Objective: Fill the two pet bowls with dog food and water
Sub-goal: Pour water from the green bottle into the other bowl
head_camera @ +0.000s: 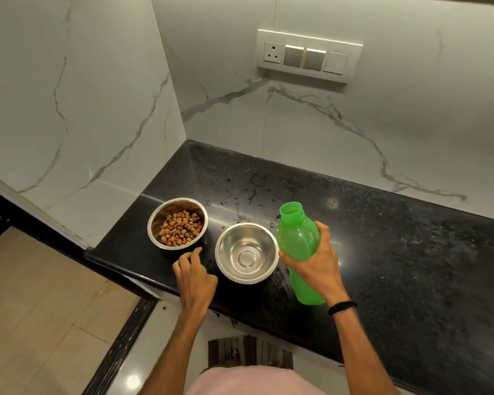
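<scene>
Countertop of black granite, marble walls, right hand gripping green bottle, left hand pinching green cap.

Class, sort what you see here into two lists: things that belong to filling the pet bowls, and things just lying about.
Belongs to the job: bowl with dog food; empty bowl; green bottle, uncapped, in the right hand; green cap under the left hand.

Just there: switch panel on the wall; floor mat; black wristband.
</scene>
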